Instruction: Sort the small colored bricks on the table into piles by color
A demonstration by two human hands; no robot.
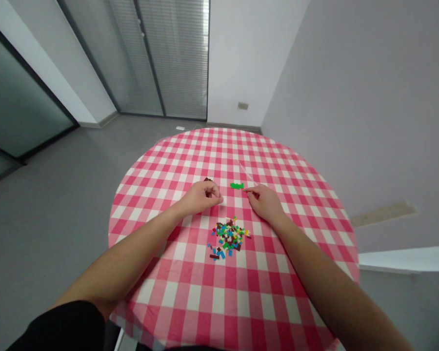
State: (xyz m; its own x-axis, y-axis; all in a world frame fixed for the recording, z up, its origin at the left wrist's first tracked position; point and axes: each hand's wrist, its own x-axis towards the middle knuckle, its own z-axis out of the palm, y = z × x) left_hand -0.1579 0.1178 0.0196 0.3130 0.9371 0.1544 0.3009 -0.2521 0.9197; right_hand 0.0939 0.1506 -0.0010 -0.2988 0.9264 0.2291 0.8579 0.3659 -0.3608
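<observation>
Left hand (203,196) pinching a small white piece (221,200) | right hand (265,202) pinching something unclear beside a green brick (237,185) (fingertips are steadying these tiny parts well) | loose bricks (229,238) lying near on the checked worktop (190,297)

The left hand (202,197) hides most of a dark brown piece (207,179), and its fingers (215,191) cover whatever pale bit (221,199) they pinch. A faint thin line (247,173) beyond the right hand (265,202) is too blurred to name. The pile of plastic bricks (229,238) holds pieces too tiny to tell apart. The checked tabletop (219,302) runs off the frame's bottom edge.
</observation>
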